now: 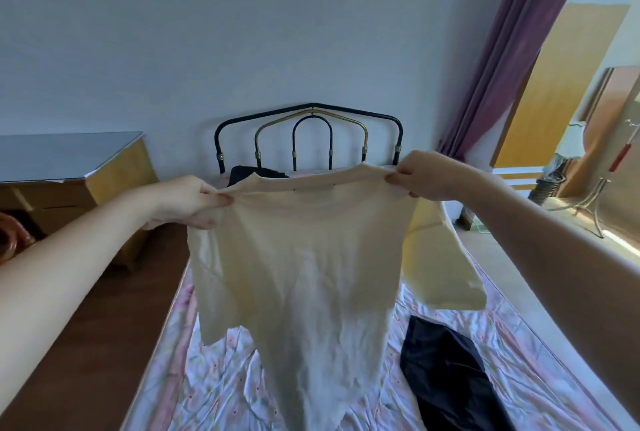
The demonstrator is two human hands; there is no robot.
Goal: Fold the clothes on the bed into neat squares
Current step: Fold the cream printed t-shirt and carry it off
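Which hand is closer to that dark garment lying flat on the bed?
Right. The right hand grips the cream shirt above the dark garment; the left hand is farther left.

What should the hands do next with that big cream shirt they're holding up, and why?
Probably lower the cream T-shirt flat onto the floral bedsheet. The left hand and right hand pinch its shoulders and it hangs in the air, unfolded. It likely needs a flat surface to fold square, with care to keep clear of the dark garment lying there.

A cream shirt [298, 257] hangs over the bed's pink floral sheet [519, 354]. On that sheet lies a navy garment [446, 371]; behind it, a black-and-gold headboard [308, 132] and purple curtain [512, 46].
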